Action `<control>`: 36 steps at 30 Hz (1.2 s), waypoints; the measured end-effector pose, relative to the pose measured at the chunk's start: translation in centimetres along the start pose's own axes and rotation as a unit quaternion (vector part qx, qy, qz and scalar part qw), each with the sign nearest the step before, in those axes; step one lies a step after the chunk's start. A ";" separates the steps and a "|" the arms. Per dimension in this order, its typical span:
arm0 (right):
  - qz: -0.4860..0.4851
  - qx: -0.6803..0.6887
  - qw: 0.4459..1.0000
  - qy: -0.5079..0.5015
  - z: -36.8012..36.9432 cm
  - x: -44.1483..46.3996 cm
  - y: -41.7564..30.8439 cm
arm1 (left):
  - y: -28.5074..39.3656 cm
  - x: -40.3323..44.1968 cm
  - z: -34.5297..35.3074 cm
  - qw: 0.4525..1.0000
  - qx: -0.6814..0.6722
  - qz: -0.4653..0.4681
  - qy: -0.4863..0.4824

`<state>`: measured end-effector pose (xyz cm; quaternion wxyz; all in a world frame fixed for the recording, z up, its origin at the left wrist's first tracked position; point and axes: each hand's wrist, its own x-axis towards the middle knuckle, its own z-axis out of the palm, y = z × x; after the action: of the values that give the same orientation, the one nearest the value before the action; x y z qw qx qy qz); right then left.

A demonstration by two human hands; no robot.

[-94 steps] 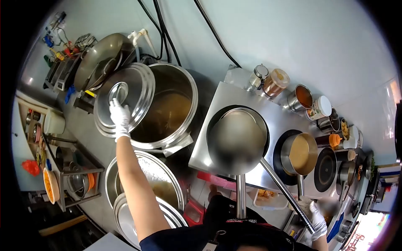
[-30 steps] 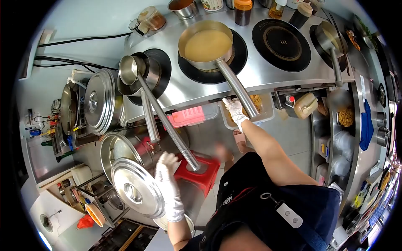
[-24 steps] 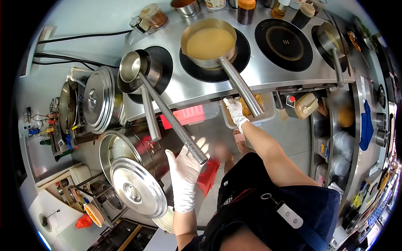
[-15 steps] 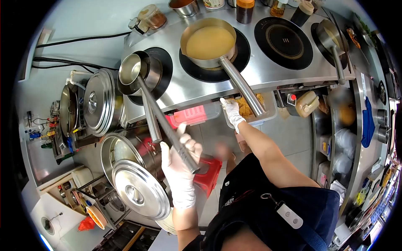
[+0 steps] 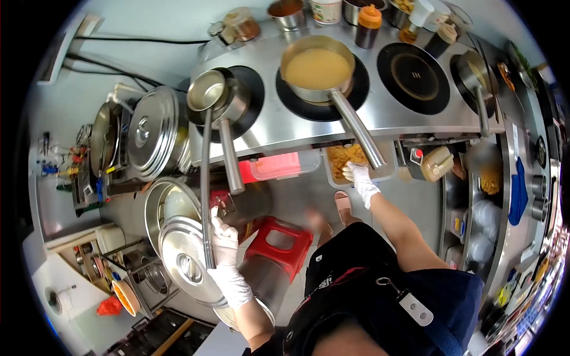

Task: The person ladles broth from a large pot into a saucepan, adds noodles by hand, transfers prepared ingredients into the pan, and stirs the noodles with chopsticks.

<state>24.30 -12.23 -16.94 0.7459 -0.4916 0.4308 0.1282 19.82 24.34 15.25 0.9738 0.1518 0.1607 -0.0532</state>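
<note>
Classed as comm. kitchen. Fitted w/ long, brushed stainless-steel counter [image 5: 270,127] + round, black induction hob [image 5: 414,77] mkd "IH". Incl. round, straight-handled steel saucepan [image 5: 306,94] of tan liquid [image 5: 317,68]; long-handled, round-bowled steel ladle [image 5: 206,172]; big, cylindrical steel stockpot [image 5: 153,204]; round, shiny steel lid [image 5: 153,133]; orange-capped plastic sauce btl. [image 5: 368,29]; rectangular, clear plastic tub [image 5: 386,170] of golden-brown food [image 5: 344,157]. Also has grey-tiled flr. [image 5: 412,199] & under-counter metal shelving [image 5: 504,184].
</note>
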 end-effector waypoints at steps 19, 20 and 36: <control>0.042 -0.001 0.998 -0.036 -2.6 -2.6 -2.6 | -3.5 9.9 -5.0 0.983 0.067 0.007 0.174; 0.048 -0.001 0.998 -0.035 -2.9 -2.3 -2.0 | -2.8 10.1 -5.9 0.981 0.078 0.009 0.180; -0.005 0.211 0.961 -0.177 -6.4 -7.2 -7.8 | 6.0 10.5 -8.2 0.963 0.203 -0.034 0.174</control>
<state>21.50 -19.75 -7.44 0.8977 -0.2942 0.3070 0.1158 28.19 32.00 6.04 0.8770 0.3479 0.3188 -0.0906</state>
